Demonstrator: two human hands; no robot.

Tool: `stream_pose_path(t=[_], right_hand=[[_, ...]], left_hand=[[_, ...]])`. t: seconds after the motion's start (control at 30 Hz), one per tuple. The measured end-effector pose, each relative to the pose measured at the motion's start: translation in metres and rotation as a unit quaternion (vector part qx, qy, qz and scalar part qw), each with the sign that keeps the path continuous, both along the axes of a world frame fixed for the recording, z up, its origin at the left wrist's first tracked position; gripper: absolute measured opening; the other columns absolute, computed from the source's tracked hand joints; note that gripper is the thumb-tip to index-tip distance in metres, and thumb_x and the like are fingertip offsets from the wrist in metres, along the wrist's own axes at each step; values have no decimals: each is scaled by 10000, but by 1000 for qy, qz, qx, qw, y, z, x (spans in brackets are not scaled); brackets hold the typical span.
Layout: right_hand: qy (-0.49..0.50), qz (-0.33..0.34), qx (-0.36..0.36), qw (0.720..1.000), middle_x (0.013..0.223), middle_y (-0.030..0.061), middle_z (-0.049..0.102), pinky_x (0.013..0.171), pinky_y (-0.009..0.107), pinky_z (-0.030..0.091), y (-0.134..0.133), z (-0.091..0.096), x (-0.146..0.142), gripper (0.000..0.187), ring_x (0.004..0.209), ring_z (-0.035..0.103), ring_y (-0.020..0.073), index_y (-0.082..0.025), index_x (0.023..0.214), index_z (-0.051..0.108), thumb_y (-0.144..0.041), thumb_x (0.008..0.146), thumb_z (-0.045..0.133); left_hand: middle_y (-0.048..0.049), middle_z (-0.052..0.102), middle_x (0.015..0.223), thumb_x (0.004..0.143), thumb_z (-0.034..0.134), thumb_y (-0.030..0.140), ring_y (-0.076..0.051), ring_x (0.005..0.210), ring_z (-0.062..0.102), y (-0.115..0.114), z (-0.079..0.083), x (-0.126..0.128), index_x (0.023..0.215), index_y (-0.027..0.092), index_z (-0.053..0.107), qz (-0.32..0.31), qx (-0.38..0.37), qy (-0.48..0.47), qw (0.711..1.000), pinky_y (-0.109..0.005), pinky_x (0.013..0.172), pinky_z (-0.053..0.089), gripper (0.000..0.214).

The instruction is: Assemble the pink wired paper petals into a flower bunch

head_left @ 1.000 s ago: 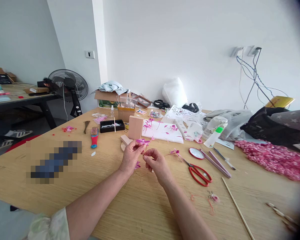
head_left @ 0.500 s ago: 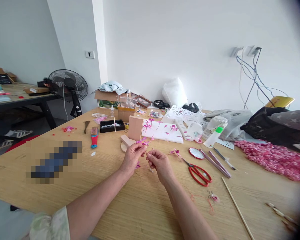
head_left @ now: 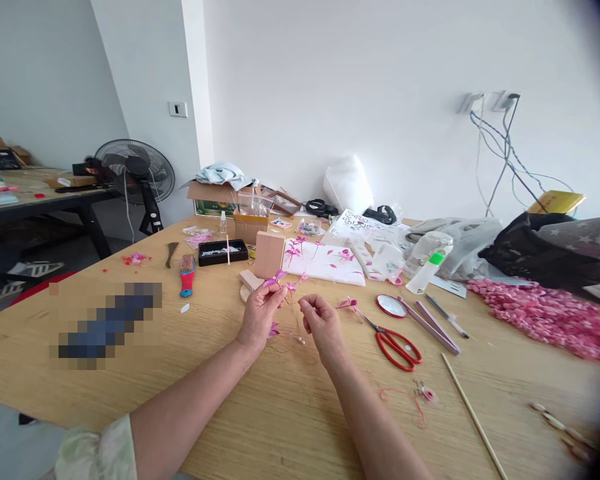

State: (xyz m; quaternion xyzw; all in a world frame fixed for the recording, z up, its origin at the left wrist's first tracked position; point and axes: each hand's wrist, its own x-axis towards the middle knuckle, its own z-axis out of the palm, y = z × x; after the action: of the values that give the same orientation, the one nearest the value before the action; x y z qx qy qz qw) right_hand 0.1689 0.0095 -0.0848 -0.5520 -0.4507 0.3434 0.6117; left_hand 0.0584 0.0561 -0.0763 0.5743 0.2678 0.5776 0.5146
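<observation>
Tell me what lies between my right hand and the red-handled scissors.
A purple flower sprig lies between your right hand and the scissors, in the head view.

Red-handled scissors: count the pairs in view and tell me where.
1: the red-handled scissors lie on the table, right of the right hand. Others may be hidden.

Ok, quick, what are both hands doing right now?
Left hand: closed, pinching the pink flower sprig.
Right hand: closed in a pinch; whether anything fine is between the fingertips cannot be told.
</observation>
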Motion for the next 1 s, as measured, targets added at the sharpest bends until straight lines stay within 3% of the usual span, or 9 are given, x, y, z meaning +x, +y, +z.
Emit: stream_pose_path(t=[0.17, 0.27, 0.4, 0.5, 0.6, 0.77, 0.9, 1.0], right_hand=[[-227, -74, 93, 967, 657, -33, 463, 479, 216, 326, -2, 0, -7, 145, 478, 385, 75, -183, 737, 505, -269, 672, 602], [-295, -74, 120, 945, 688, -15, 472, 508, 221, 339, -3, -1, -10, 75, 505, 402, 82, -182, 678, 509, -228, 711, 558], [-275, -46, 119, 953, 642, -5, 490, 524, 225, 348, -3, -2, -8, 134, 550, 442, 106, -185, 636, 546, -230, 751, 494], [-167, -8, 54, 985, 566, -23, 495, 465, 223, 334, -2, 0, -5, 149, 467, 428, 97, -189, 628, 543, -270, 738, 485], [-76, 30, -10, 997, 493, -43, 465, 392, 214, 280, -1, 3, -4, 176, 382, 378, 80, -190, 573, 501, -299, 711, 487], [-28, 21, -5, 999, 446, -63, 401, 378, 206, 239, 1, 2, -3, 194, 367, 336, 71, -199, 565, 438, -316, 716, 473], [-126, -7, 27, 992, 481, -50, 405, 437, 221, 279, 2, -2, 2, 166, 435, 374, 100, -208, 603, 432, -292, 746, 445], [-285, -23, 74, 955, 608, -2, 478, 555, 247, 326, 3, -1, 7, 135, 593, 446, 141, -204, 612, 455, -228, 744, 452]], left_hand=[[31, 441, 582, 717, 578, 296, -98, 570, 399, -4, -2, 2, 589, 161, 496, 11, 6, 17, 1000, -214, 566, 339, 203], [35, 448, 572, 715, 578, 301, -98, 564, 408, -5, -4, 4, 597, 162, 502, 0, -1, 25, 1000, -215, 564, 344, 197], [40, 451, 562, 712, 579, 278, -93, 556, 405, -3, -5, 4, 591, 158, 510, -14, 7, 33, 999, -207, 555, 340, 184], [39, 449, 557, 710, 574, 250, -92, 556, 406, 0, -3, 2, 587, 156, 520, -24, 16, 45, 999, -205, 562, 341, 164], [29, 470, 575, 695, 583, 236, -98, 574, 430, 1, -1, 1, 593, 155, 539, -43, 11, 52, 998, -210, 579, 354, 138], [18, 493, 566, 687, 598, 277, -105, 562, 466, -2, 2, 1, 587, 156, 545, -65, -20, 42, 997, -219, 573, 375, 166], [21, 497, 556, 679, 621, 287, -89, 553, 462, -2, 1, 1, 582, 148, 544, -88, -53, 17, 995, -206, 568, 374, 187], [30, 497, 564, 671, 644, 279, -70, 550, 463, 0, 0, 0, 603, 145, 517, -166, -144, -57, 974, -188, 558, 375, 197]])
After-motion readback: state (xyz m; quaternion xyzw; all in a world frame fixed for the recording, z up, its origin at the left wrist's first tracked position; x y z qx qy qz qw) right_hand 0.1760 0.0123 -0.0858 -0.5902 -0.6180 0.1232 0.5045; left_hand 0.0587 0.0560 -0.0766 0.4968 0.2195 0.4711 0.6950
